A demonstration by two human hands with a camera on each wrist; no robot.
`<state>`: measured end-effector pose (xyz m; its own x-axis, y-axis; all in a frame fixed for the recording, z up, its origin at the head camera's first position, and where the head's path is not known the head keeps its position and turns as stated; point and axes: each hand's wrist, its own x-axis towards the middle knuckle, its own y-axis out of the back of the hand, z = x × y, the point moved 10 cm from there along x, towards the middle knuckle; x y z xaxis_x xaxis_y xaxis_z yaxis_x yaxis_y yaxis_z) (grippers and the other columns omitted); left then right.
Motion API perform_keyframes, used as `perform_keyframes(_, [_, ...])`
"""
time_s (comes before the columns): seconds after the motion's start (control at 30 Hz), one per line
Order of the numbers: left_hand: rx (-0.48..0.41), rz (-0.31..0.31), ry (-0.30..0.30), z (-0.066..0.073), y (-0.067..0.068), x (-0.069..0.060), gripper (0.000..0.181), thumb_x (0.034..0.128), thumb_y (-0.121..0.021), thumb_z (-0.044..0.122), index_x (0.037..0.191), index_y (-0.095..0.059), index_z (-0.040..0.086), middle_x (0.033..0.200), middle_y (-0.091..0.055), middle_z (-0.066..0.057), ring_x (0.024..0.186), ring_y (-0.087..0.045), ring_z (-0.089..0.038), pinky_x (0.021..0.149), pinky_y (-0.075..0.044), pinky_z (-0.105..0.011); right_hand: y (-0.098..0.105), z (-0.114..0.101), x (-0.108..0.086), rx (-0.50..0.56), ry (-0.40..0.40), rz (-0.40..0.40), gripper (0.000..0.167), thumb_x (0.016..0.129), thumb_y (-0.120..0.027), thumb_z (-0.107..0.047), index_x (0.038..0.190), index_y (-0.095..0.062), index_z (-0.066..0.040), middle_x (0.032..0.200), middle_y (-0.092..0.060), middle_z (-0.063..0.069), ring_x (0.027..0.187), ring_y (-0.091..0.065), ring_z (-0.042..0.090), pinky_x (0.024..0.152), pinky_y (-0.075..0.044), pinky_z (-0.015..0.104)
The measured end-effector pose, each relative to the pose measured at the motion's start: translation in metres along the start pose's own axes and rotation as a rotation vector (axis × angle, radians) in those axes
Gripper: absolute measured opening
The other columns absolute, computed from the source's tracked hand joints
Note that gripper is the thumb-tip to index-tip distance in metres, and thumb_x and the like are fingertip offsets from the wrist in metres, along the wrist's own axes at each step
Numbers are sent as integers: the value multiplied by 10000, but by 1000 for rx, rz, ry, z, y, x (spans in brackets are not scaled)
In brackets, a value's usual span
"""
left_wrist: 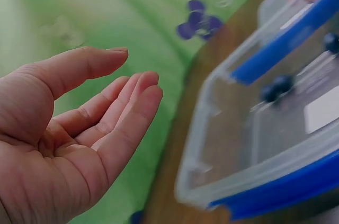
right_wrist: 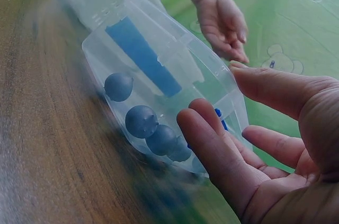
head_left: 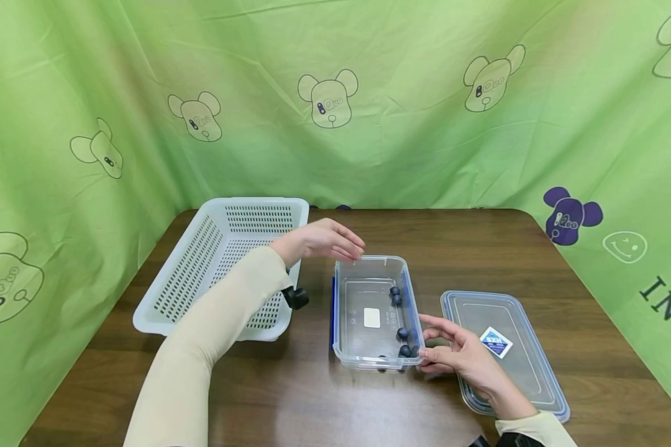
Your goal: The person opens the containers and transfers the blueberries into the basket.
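Observation:
A clear rectangular container [head_left: 353,335] with blue side flaps holds several dark blue round pieces [head_left: 402,334], mostly along its right side. Over its far left corner hovers the left hand [head_left: 325,240]; in the left wrist view this hand [left_wrist: 90,134] has its fingers loosely extended and nothing in them. The right hand [head_left: 461,357] is at the container's near right corner, its thumb and fingers spread against or just beside the wall. Through that wall [right_wrist: 212,70] the round pieces [right_wrist: 142,122] show in the right wrist view, near the right hand [right_wrist: 270,144].
A white perforated basket [head_left: 170,273] stands on the left of the brown table [head_left: 257,391]. To the right lies a clear lid [head_left: 522,347] with a blue and white label, partly under the right hand and wrist. A green patterned cloth [head_left: 402,155] hangs behind and at the sides.

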<state>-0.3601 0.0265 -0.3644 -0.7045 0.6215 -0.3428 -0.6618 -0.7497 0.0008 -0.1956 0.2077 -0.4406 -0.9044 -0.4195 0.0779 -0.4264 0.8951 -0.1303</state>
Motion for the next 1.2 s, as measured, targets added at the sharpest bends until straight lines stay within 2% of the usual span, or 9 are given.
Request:
perform_keyframes(0.07, [30,-21,25,-6,-14,6,371,929,-591,-124,1288,-523,-194,1245,-581,-347,1028,-676,-328,1056,-468,-474,0,0,0,-3,1,0,536,921,-622,92,1383,-547,-170,1084,-590,129,794,-722,278,730,-612,465])
perform_keyframes(0.27, [77,-68,130,-33,-47,20,311,926,-616,-110,1231,-583,-168,1186,-632,-314,1049,-673,-355,1009,-510,-452,-1,0,1,7,-2,-8,535,924,-621,92,1366,-561,-203,1084,-593,127,796,-722,266,728,-613,463])
perform_keyframes(0.4, [93,-121,189,-53,-70,27,329,922,-628,-102,1240,-575,-170,1184,-637,-308,1072,-665,-366,956,-551,-424,-1,1,1,8,3,-13,535,926,-615,95,1357,-565,-219,1087,-589,130,798,-723,259,726,-614,458])
perform_keyframes(0.53, [135,-159,209,-66,-89,33,323,920,-622,-108,1227,-566,-191,1148,-642,-330,1141,-613,-414,865,-597,-376,-1,0,1,10,6,-16,538,926,-613,98,1345,-569,-236,1086,-589,128,798,-723,257,725,-615,453])
perform_keyframes(0.6, [152,-163,226,-73,-95,35,305,915,-612,-124,1207,-569,-201,1058,-671,-321,1085,-643,-419,814,-611,-361,-1,1,1,13,6,-16,542,925,-614,99,1343,-571,-244,1088,-588,124,800,-723,255,727,-615,449])
perform_keyframes(0.67, [171,-175,251,-81,-101,37,286,908,-606,-135,1184,-576,-207,960,-689,-276,963,-685,-373,776,-616,-347,-1,1,1,13,4,-17,545,924,-616,98,1341,-573,-250,1089,-587,118,800,-723,252,727,-616,445])
perform_keyframes(0.8, [185,-211,288,-93,-111,39,211,888,-619,-140,1092,-611,-191,865,-687,-227,779,-661,-260,721,-618,-326,-1,1,1,13,3,-19,547,924,-616,99,1348,-571,-243,1093,-585,125,804,-722,254,730,-614,449])
perform_keyframes(1.0, [204,-237,304,-101,-121,43,53,881,-620,-138,913,-663,-139,796,-687,-198,702,-650,-221,603,-597,-255,-1,1,2,3,7,-17,545,924,-617,95,1357,-570,-232,1093,-574,125,803,-722,256,726,-615,451])
perform_keyframes(1.2, [209,-251,323,-105,-132,45,126,884,-598,-174,789,-656,-115,677,-648,-143,609,-624,-194,526,-559,-211,0,0,2,-2,13,-11,547,918,-616,106,1340,-581,-240,1091,-577,129,800,-722,263,723,-616,457])
